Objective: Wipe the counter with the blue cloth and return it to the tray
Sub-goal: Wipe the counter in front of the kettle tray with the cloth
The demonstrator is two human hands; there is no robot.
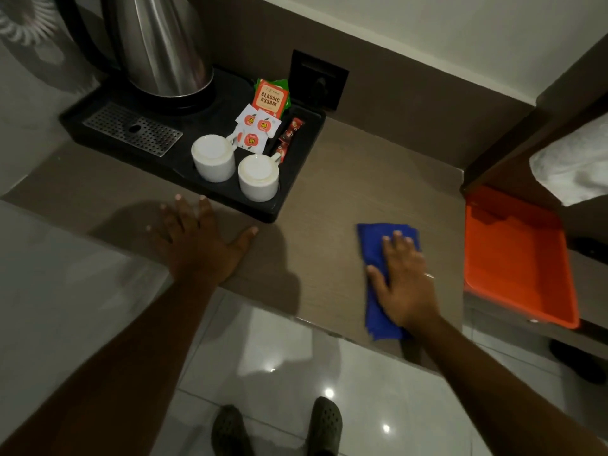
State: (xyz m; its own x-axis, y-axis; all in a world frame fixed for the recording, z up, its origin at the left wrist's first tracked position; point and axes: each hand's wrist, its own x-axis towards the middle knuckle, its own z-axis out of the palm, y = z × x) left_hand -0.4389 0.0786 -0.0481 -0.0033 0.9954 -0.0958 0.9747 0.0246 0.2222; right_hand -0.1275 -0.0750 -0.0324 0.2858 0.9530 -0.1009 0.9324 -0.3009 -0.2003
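Both arms reach forward from the near edge. The left hand point(194, 238) lies flat, fingers spread, thumb out to the right. The right hand point(406, 281) presses palm-down, fingers together, apparently wearing a ring.

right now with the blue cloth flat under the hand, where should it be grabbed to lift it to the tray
Pinch the far edge of the blue cloth, the part showing beyond the fingertips of the right hand, coming from above. The cloth lies flat and folded on the counter, so curling the fingers should bunch it up. The orange tray sits just to its right, a short carry.
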